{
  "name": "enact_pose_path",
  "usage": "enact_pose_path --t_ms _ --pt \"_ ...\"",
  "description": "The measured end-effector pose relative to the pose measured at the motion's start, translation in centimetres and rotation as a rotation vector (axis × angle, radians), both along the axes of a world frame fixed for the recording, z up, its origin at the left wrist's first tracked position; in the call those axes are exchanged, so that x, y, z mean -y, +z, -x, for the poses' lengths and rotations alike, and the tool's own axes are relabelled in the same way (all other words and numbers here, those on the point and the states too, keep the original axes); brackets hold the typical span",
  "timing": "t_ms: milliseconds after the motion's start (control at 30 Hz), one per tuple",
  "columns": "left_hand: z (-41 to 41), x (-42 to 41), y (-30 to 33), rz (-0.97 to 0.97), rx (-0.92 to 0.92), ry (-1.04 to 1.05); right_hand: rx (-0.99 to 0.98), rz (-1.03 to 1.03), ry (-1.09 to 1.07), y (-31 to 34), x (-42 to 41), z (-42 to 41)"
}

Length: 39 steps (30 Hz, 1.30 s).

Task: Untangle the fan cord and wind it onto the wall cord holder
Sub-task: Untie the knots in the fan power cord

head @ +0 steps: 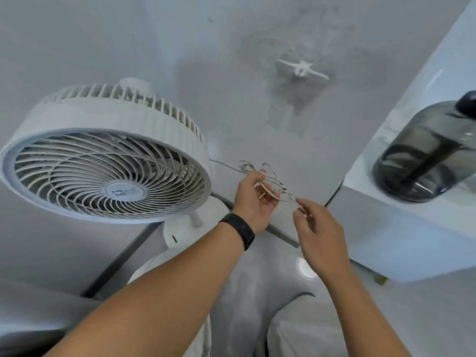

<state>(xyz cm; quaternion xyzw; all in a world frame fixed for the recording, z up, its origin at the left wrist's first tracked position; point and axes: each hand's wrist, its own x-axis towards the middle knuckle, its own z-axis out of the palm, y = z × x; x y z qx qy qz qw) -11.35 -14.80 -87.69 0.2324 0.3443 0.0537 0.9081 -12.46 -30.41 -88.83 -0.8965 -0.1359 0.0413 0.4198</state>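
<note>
Left hand (253, 199) grips tangled fan cord (270, 182) bundle near fan (103, 153); right hand (315, 228) pinches strand, probably free end. Draw loops out slowly, no yanking. Wall cord holder (301, 69) above, bare.

Left hand (253, 199) and right hand (318, 230) raised, fingers (268, 188) pinching

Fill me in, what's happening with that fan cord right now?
A person is working on the tangled fan cord beside the white fan. The left hand holds the bundle of loops, while the right hand pinches a strand leading out of it. The wall cord holder above is bare, so no winding has begun.
</note>
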Motion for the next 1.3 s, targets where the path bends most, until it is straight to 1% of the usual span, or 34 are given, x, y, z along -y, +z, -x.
enact_pose_path --t_ms 67,133,233,367,500,567,667,733,767,800,867,900,933,1033,1067,1133,1300 --pt "0.8 0.5 1.1 0.028 0.072 0.030 -0.039 -0.042 0.000 1.3 0.6 0.3" --pt "1.1 0.8 1.4 -0.023 0.122 0.050 -0.067 -0.107 0.004 2.8 0.2 -0.4" --pt "1.3 1.0 1.1 -0.132 0.129 -0.009 -0.009 -0.143 -0.025 4.4 -0.7 -2.1" --pt "0.4 1.2 1.0 -0.093 0.202 -0.164 -0.007 -0.171 -0.064 4.0 -1.1 -4.0" --pt "-1.4 0.7 0.9 -0.097 0.225 -0.152 -0.113 -0.243 -0.055 3.7 -1.5 -5.7" --pt "-1.9 0.9 0.7 -0.100 0.222 -0.144 -0.131 -0.246 -0.038 3.4 -1.6 -6.1" --pt "-2.4 1.3 0.5 -0.112 0.242 -0.133 -0.133 -0.296 -0.020 3.2 -2.0 -6.2" --pt "-2.7 1.2 0.3 -0.169 0.212 -0.155 -0.069 -0.307 -0.028 2.7 -2.4 -6.4" --pt "-2.7 1.1 0.3 -0.237 0.161 -0.199 -0.012 -0.273 -0.035 2.3 -2.6 -6.4" --pt "-2.5 1.0 0.4 -0.351 0.085 -0.264 0.051 -0.226 -0.040 2.1 -2.7 -6.5" --pt "-2.2 1.3 0.3 -0.660 -0.056 -0.389 0.181 -0.105 -0.046 1.6 -2.9 -6.6" --pt "-1.9 1.6 0.4 -0.799 -0.082 -0.378 0.242 -0.038 -0.051 1.4 -2.9 -6.7" --pt "-1.6 1.7 0.6 -0.938 -0.060 -0.311 0.300 0.023 -0.055 1.2 -2.9 -6.9" --pt "-1.1 1.2 1.1 -1.413 0.141 0.005 0.444 0.155 -0.070 1.2 -3.2 -7.3" --pt "-1.1 0.7 1.0 -1.529 0.188 0.073 0.485 0.184 -0.075 1.4 -3.2 -7.2" --pt "-1.3 -0.1 0.3 -1.667 0.227 0.084 0.554 0.216 -0.080 1.7 -3.1 -6.9" --pt "-1.4 -1.5 -1.0 -1.785 0.269 -0.139 0.576 0.233 -0.003 1.6 -2.8 -6.7"
